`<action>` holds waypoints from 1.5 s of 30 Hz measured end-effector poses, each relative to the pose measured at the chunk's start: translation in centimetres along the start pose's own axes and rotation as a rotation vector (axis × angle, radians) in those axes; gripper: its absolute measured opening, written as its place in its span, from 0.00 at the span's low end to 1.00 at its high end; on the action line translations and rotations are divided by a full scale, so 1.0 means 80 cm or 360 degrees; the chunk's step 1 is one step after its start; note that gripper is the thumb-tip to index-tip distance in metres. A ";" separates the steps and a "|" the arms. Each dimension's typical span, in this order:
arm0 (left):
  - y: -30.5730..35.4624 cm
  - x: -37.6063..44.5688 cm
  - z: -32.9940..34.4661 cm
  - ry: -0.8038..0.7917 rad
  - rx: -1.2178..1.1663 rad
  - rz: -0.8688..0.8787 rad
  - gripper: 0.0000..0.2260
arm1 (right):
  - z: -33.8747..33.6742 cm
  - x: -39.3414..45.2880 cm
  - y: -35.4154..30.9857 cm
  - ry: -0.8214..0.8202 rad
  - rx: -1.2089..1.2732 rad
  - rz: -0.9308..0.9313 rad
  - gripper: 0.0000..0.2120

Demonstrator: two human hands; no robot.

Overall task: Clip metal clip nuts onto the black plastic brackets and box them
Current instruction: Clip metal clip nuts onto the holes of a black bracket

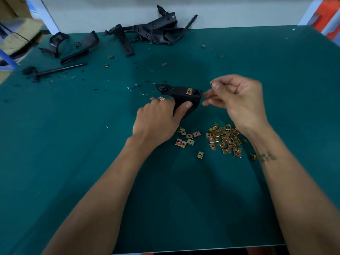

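My left hand grips a black plastic bracket at mid table, thumb across its lower part. One metal clip nut sits clipped on the bracket's top edge beside a round hole. My right hand hovers just right of the bracket with fingers loosely curled; I see nothing held in it. A heap of brass-coloured clip nuts lies under my right wrist, with a smaller scatter to its left. Two clip nuts lie by my left fingertips.
Several black plastic parts are piled against the back wall, and more lie at the back left with a black rod. Stray nuts and black chips dot the green mat. No box is in view.
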State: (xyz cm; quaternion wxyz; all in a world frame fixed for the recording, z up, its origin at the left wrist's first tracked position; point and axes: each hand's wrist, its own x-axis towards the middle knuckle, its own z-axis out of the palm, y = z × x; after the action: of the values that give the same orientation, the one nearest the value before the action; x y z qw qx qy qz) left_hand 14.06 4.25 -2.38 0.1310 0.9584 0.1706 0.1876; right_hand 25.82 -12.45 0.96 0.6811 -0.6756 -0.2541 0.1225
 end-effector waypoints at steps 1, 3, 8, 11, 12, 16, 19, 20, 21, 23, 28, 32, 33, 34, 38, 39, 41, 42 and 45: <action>0.001 -0.002 -0.001 -0.0002 0.0009 0.0040 0.25 | -0.001 0.001 -0.001 0.0036 0.0047 0.0019 0.02; 0.004 -0.004 -0.001 -0.0007 0.0031 0.0101 0.25 | -0.004 0.003 -0.003 0.0119 0.0141 0.0065 0.02; 0.007 -0.007 -0.001 0.0029 0.0043 0.0204 0.24 | -0.001 0.005 -0.002 0.0356 0.0436 0.0090 0.03; 0.010 -0.008 -0.002 0.0042 0.0080 0.0265 0.24 | 0.004 0.001 -0.004 0.0333 0.0536 0.0054 0.04; 0.011 -0.008 -0.003 0.0052 0.0107 0.0289 0.24 | 0.006 0.000 -0.005 0.0311 0.0498 0.0025 0.04; 0.015 -0.009 -0.005 0.0076 0.0252 0.0348 0.29 | 0.018 -0.007 -0.004 0.0174 0.0201 -0.0137 0.04; 0.022 -0.009 -0.007 0.0090 0.0321 0.0391 0.30 | 0.031 -0.013 -0.003 0.0096 0.0069 -0.0193 0.07; 0.024 -0.010 -0.007 0.0086 0.0345 0.0408 0.31 | 0.035 -0.015 -0.003 0.0074 0.0044 -0.0204 0.07; 0.026 -0.010 -0.007 0.0082 0.0363 0.0424 0.31 | 0.038 -0.016 -0.002 0.0053 0.0027 -0.0207 0.06; 0.027 -0.010 -0.007 0.0077 0.0380 0.0434 0.31 | 0.043 -0.019 -0.003 0.0019 0.0021 -0.0173 0.05; 0.029 -0.010 -0.009 0.0063 0.0397 0.0427 0.31 | 0.041 -0.020 -0.010 0.0000 0.0314 0.0111 0.08; 0.031 -0.010 -0.011 0.0030 0.0370 0.0431 0.30 | 0.038 -0.018 -0.012 -0.0014 0.0460 0.0307 0.12; 0.031 -0.011 -0.011 0.0030 0.0367 0.0425 0.30 | 0.039 -0.018 -0.013 0.0003 0.0488 0.0320 0.13; 0.032 -0.011 -0.012 0.0032 0.0366 0.0417 0.30 | 0.039 -0.018 -0.013 0.0013 0.0503 0.0314 0.13; 0.032 -0.011 -0.014 0.0048 0.0342 0.0392 0.30 | 0.042 -0.020 -0.012 0.0057 0.0474 0.0177 0.10; 0.032 -0.011 -0.014 0.0050 0.0336 0.0386 0.31 | 0.043 -0.020 -0.012 0.0076 0.0462 0.0145 0.10; 0.031 -0.011 -0.013 0.0058 0.0338 0.0381 0.32 | 0.043 -0.020 -0.011 0.0088 0.0413 0.0089 0.10; 0.031 -0.011 -0.013 0.0060 0.0343 0.0380 0.32 | 0.042 -0.020 -0.011 0.0073 0.0375 0.0067 0.10; 0.030 -0.011 -0.011 0.0059 0.0347 0.0380 0.32 | 0.042 -0.020 -0.013 0.0045 0.0336 0.0050 0.09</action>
State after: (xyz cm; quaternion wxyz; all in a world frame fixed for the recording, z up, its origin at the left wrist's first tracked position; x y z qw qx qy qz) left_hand 13.60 1.93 -1.12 -0.0003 0.9768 0.0772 0.1999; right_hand 22.55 -10.48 1.52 0.7501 -0.6056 -0.2196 0.1497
